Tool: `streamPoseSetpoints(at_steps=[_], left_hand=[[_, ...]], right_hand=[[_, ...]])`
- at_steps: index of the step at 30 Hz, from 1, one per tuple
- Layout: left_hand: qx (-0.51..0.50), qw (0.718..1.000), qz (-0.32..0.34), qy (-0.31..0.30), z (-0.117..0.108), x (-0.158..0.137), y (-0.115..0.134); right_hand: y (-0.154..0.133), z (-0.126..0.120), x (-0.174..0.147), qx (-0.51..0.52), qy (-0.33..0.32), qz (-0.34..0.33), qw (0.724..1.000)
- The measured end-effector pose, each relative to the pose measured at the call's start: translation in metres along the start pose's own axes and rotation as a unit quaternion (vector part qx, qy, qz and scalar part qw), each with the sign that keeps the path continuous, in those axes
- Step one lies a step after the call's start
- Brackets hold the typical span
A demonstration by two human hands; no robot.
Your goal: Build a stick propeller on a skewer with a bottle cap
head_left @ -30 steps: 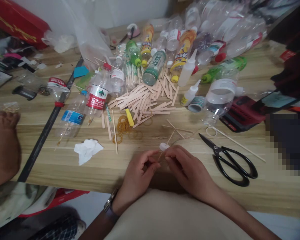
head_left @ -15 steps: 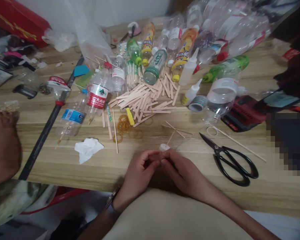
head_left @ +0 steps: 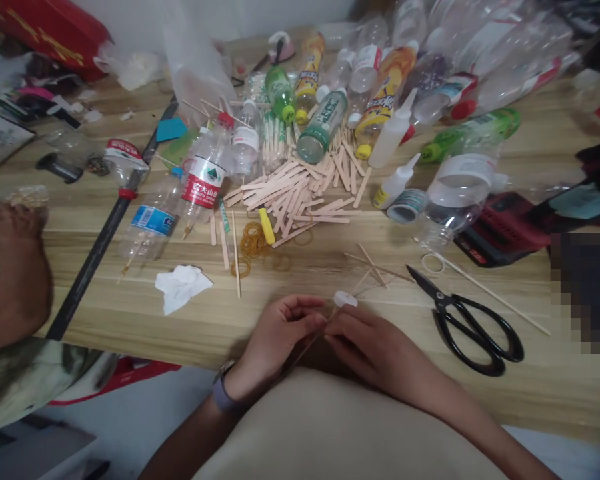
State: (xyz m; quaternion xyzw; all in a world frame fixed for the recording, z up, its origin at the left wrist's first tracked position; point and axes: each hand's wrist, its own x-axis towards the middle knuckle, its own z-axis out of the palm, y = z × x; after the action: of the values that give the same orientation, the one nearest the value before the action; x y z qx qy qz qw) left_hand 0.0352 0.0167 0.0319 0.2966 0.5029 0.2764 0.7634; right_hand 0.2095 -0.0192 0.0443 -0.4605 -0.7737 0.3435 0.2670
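A white bottle cap point(head_left: 345, 299) sits just beyond my fingertips, with a thin wooden stick point(head_left: 361, 283) running through or past it. At the far end, thin sticks cross one another point(head_left: 373, 264) on the table. My left hand point(head_left: 286, 333) is closed, thumb and forefinger pinched on a thin, pale strand or stick that slants down toward my lap. Right beside it, my right hand point(head_left: 370, 339) curls its fingers round the same spot by the cap; what lies inside its grip is mostly hidden. Black-handled scissors point(head_left: 463, 320) lie to the right.
Popsicle sticks point(head_left: 293, 193), rubber bands point(head_left: 253, 240) and a crumpled tissue point(head_left: 183, 287) lie on the wooden table. Plastic bottles point(head_left: 323, 127) crowd the back. A red power tool point(head_left: 505, 230) stands right. Another person's hand point(head_left: 15, 267) rests at the left edge.
The view has shifted slightly, so table items sit further right. The cap shows more fully above my right fingers, and a strand now shows below my hands.
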Motion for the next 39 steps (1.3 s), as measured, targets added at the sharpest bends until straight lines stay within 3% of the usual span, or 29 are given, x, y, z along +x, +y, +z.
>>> streamPoseSetpoints(at_steps=[8,19,25,32,39], left_hand=[[-0.007,1.000,-0.016,0.003,0.001,-0.001,0.001],[0.106,0.993,0.043,0.008,0.004,-0.009,0.016],[0.164,0.982,0.086,0.024,0.006,-0.012,0.011],[0.200,0.970,0.132,0.036,0.007,-0.011,0.007],[0.202,0.966,0.156,0.045,0.008,-0.011,0.006]], right_hand=[[0.001,-0.002,-0.002,-0.108,-0.043,-0.038,0.993],[0.005,0.004,-0.002,-0.090,0.002,-0.033,0.995],[0.004,0.004,-0.001,-0.074,0.021,-0.039,0.996],[-0.001,0.004,-0.003,-0.046,0.085,0.047,0.994],[0.002,0.010,-0.002,-0.062,0.093,0.048,0.993]])
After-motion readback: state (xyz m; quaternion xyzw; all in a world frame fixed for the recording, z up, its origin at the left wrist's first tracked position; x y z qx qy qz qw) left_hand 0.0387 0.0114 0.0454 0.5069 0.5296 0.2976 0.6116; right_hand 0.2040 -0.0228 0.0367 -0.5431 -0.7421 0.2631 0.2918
